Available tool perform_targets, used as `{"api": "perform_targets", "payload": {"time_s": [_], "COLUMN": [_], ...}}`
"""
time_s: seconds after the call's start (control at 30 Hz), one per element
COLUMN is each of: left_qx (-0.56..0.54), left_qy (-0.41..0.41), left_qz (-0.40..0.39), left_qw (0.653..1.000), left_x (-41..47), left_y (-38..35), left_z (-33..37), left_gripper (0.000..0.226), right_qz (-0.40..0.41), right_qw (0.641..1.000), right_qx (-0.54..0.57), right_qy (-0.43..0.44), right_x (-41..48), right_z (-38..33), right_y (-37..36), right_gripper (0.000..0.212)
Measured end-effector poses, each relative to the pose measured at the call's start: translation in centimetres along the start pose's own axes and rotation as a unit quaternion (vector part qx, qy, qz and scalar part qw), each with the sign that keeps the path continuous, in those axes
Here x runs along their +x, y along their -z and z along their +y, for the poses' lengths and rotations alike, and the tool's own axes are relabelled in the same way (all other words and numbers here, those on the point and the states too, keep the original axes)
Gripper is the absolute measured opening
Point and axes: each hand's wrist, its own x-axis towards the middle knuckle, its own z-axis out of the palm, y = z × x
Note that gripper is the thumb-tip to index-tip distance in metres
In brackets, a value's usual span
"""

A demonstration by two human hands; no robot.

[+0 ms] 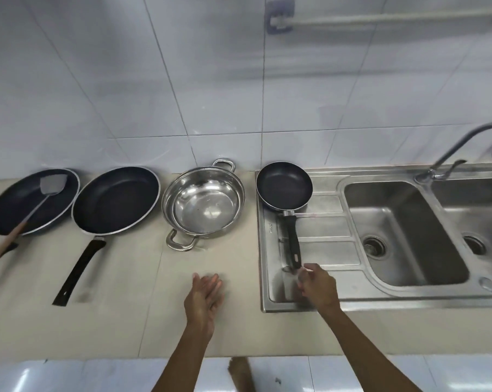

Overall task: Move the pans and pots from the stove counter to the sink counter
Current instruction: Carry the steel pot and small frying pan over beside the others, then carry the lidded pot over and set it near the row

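Hands hover low in the frame: left hand (204, 299) spread, right hand (318, 287) loosely curled just beside small pan (284, 185) handle.

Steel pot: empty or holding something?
Empty: the steel pot sits upright on the counter, its shiny bare bottom visible.

A small black pan (283, 185) sits on the steel draining board (323, 230) right of centre. The right hand (318, 287) hovers at its handle tip, fingers loose. The left hand (205, 298) hangs open above the beige counter (120, 321), below a steel pot (203, 203).
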Motion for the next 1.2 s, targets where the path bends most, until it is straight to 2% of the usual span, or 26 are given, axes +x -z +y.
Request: {"api": "perform_targets", "payload": {"time_s": [0.1, 0.17, 0.3, 0.37, 0.43, 0.53, 0.57, 0.63, 0.73, 0.83, 0.93, 1.1, 1.2], "left_qx": [0.130, 0.219, 0.409, 0.500, 0.589, 0.713, 0.719, 0.709, 0.713, 0.707, 0.687, 0.669, 0.655], "left_qy": [-0.022, -0.058, -0.177, -0.259, -0.321, -0.418, -0.460, -0.520, -0.553, -0.556, -0.564, -0.547, -0.543], "left_qz": [-0.018, -0.039, -0.098, -0.140, -0.182, -0.204, -0.213, -0.247, -0.291, -0.348, -0.394, -0.460, -0.489], "left_qw": [0.991, 0.973, 0.890, 0.814, 0.719, 0.524, 0.475, 0.408, 0.318, 0.265, 0.232, 0.202, 0.189], "left_x": [-3.2, -5.7, -11.4, -14.2, -16.8, -21.0, -22.6, -25.4, -28.2, -30.6, -32.6, -35.4, -36.7], "left_y": [-1.4, -2.8, -6.2, -8.2, -10.9, -15.7, -17.5, -21.0, -25.9, -31.1, -36.1, -45.4, -51.7], "left_z": [-3.6, -6.5, -13.4, -17.5, -22.0, -27.8, -29.4, -32.3, -36.1, -40.1, -44.1, -52.7, -58.3], "left_gripper": [0.038, 0.037, 0.025, 0.021, 0.028, 0.049, 0.053, 0.057, 0.065, 0.067, 0.069, 0.077, 0.076], "right_qz": [-0.015, -0.034, -0.043, -0.004, 0.033, 0.086, 0.105, 0.137, 0.166, 0.195, 0.218, 0.246, 0.256], "right_qw": [0.999, 0.995, 0.979, 0.962, 0.945, 0.928, 0.925, 0.920, 0.920, 0.923, 0.922, 0.917, 0.911], "right_qx": [-0.011, -0.025, -0.091, -0.141, -0.187, -0.250, -0.269, -0.299, -0.321, -0.323, -0.318, -0.306, -0.308], "right_qy": [0.044, 0.089, 0.178, 0.234, 0.268, 0.264, 0.249, 0.213, 0.150, 0.080, 0.021, -0.064, -0.100], "right_x": [-2.9, -4.9, -9.2, -11.3, -13.3, -15.9, -16.6, -17.9, -19.5, -20.7, -21.1, -19.4, -17.3], "right_z": [2.1, 4.3, 9.5, 12.7, 16.5, 21.1, 22.6, 25.4, 28.9, 32.7, 36.0, 41.5, 45.0], "right_y": [2.0, 4.0, 9.2, 12.3, 16.0, 22.3, 24.6, 29.2, 35.4, 41.1, 45.8, 53.7, 59.3], "right_gripper": [0.027, 0.029, 0.036, 0.038, 0.039, 0.045, 0.047, 0.048, 0.055, 0.059, 0.060, 0.067, 0.078]}}
